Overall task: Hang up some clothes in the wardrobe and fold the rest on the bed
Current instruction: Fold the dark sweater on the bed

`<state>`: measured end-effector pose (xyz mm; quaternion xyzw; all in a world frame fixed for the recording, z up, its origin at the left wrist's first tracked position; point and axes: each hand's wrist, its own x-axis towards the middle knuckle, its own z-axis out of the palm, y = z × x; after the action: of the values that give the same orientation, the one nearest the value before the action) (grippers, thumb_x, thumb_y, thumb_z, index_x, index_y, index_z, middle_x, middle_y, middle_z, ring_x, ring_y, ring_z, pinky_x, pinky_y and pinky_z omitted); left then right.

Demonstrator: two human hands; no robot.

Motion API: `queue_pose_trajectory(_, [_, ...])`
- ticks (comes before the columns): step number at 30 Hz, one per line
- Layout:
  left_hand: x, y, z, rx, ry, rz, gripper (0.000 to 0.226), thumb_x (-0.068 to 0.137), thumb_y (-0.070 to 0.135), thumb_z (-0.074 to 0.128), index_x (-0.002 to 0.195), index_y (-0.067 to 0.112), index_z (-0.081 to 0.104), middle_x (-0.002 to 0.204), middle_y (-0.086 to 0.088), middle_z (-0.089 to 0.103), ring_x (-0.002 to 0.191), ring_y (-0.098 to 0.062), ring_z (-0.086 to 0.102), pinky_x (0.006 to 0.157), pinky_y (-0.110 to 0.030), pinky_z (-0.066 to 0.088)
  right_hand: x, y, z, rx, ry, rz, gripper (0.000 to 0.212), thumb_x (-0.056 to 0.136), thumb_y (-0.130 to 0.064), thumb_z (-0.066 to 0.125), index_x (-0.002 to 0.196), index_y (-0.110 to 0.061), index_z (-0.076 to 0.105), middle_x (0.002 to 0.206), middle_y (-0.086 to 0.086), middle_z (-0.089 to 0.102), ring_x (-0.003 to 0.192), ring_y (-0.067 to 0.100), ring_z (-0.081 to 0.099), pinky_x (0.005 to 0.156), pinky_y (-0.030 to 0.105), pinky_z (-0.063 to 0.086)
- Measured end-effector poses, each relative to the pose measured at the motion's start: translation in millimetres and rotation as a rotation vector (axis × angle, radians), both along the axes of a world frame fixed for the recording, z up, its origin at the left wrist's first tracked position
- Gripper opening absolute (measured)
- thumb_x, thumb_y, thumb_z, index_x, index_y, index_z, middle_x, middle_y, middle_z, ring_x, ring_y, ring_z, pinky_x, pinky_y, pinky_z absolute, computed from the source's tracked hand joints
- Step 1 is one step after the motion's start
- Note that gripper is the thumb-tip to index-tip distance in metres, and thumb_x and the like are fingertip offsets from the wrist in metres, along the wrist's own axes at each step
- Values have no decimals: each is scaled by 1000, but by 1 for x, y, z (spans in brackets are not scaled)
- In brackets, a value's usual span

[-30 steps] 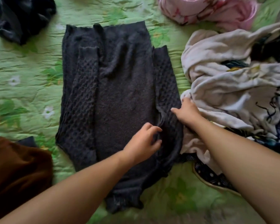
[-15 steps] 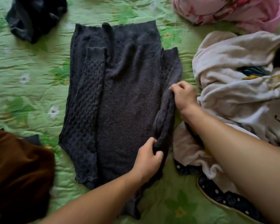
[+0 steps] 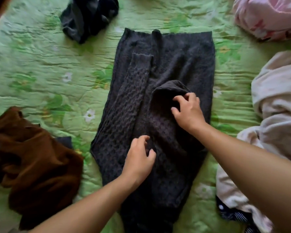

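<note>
— Location of the sweater (image 3: 175,68)?

— Flat in the middle of the bed (image 3: 40,68), on a green quilted cover with a crinkled surface and a flower print. Dark grey knit: fine plain stitch on the body, raised cable pattern on both sleeves, which are folded inward.

— Hand state?

— Right hand (image 3: 189,113): fingers and thumb curled, gripping the rounded end of one sleeve. Left hand (image 3: 138,163): fingers bent, tips on the knit lower down; whether they pinch it, I cannot tell.

— Surrounding items?

— Brown plush garment (image 3: 37,165), crumpled, toward the bed's left side. Dark crumpled cloth (image 3: 89,15) on the far side. Cream fabric heap (image 3: 279,98) on the right. Glossy pink bundle (image 3: 267,14) in the far right corner.
</note>
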<state>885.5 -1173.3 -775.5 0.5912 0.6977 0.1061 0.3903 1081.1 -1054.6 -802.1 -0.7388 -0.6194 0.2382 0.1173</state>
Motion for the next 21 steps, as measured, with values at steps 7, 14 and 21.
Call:
queue_pose_trajectory(7, [-3, 104, -25, 112, -79, -138, 37, 90, 20, 62, 126, 27, 60, 131, -2, 38, 116, -19, 52, 101, -38, 48, 17, 77, 10, -38, -243, -128, 47, 90, -19, 55, 135, -26, 46, 132, 15, 49, 122, 40, 44, 97, 50, 43])
queue_pose_trajectory(14, [19, 175, -30, 59, -317, 78, 55, 94, 37, 61, 143, 18, 44, 122, -5, 60, 99, -12, 61, 96, -34, 51, -22, 164, 62, 268, 188, -64, 59, 85, -21, 62, 142, -27, 45, 138, 13, 38, 128, 32, 41, 110, 34, 35])
queue_pose_trajectory(21, [16, 197, -35, -3, -528, 237, 78, 88, 7, 65, 148, 35, 24, 105, -5, 67, 89, -15, 68, 88, -39, 57, -24, 73, 14, -319, 226, -248, 47, 85, -51, 69, 112, -15, 60, 113, 10, 69, 105, 30, 64, 82, 33, 50])
